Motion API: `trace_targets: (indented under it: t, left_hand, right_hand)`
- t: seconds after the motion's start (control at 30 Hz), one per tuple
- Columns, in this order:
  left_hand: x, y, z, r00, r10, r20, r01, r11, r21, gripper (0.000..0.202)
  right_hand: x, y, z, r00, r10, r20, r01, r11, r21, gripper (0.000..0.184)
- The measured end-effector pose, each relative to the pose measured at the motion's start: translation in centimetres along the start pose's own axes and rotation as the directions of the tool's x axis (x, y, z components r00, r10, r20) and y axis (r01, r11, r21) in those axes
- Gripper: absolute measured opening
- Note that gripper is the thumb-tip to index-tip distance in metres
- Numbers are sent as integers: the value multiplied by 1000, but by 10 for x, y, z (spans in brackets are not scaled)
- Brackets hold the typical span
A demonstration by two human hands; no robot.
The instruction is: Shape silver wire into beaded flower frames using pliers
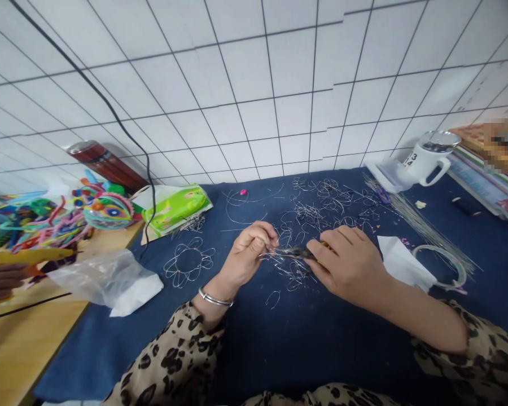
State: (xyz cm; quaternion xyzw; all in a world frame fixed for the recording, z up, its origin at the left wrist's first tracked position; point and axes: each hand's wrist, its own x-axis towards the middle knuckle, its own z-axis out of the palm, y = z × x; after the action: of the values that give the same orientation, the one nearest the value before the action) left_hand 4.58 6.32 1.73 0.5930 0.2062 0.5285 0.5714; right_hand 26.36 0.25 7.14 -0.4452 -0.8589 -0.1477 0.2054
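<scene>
My left hand (250, 251) pinches a thin piece of wire (275, 248) between thumb and fingers, above the dark blue cloth. My right hand (349, 265) is wrapped round the handles of a pair of pliers (296, 252). The pliers' jaws point left and meet the wire close to my left fingertips; their exact grip is too small to make out. Bent wire pieces (294, 270) lie tangled beneath and behind both hands. A small wire loop (273, 300) rests nearer to me. Left of my left hand lies a flower-shaped wire frame (188, 262).
At left are a plastic bag (105, 276), a green tissue pack (178, 206), a red flask (110, 166) and colourful crafts (105, 211). Another person's hand (4, 282) holds a yellow tool (34, 257). Straight wires (427, 225), a wire coil (459, 270) and a white mug (432, 160) lie right.
</scene>
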Motion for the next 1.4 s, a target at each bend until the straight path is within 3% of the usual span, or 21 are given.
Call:
trace_targets:
  t: [0.27,0.4,0.47,0.6,0.73,0.8,1.03,1.27,1.4]
  left_hand:
    - [2,2,2,999,-35,4,35,992,-124,17]
    - [1,1,2,993,-107,-51,102,990,-95,19]
    - [1,0,2,982,-156,-108,150,987,-66,17]
    - [1,-3,2,957,-201,-209,200,980,-24,16]
    - [2,-6,2,930,-230,-286,241,970,2,17]
    - [1,-7,3,914,-245,-323,267,963,25,18]
    - [-1,-10,10,907,-308,-288,337,940,58,21]
    - [-5,-9,7,880,-422,-219,424,905,-39,21]
    - [-13,-5,2,879,-432,-203,431,901,-52,18]
  right_hand:
    - [1,6,3,997,81,13,-82,976,200,22]
    - [3,12,11,984,156,88,-178,900,398,22]
    - [4,15,18,955,225,193,-295,786,543,22]
    - [3,17,35,862,282,421,-506,451,735,25]
    - [-2,10,49,810,253,529,-567,105,817,28]
    - [-4,6,54,804,251,539,-555,-9,832,29]
    - [-5,-6,66,793,283,539,-537,-93,838,18]
    - [-6,-6,75,738,234,633,-515,-411,752,16]
    - [-6,-8,72,743,217,633,-513,-423,747,17]
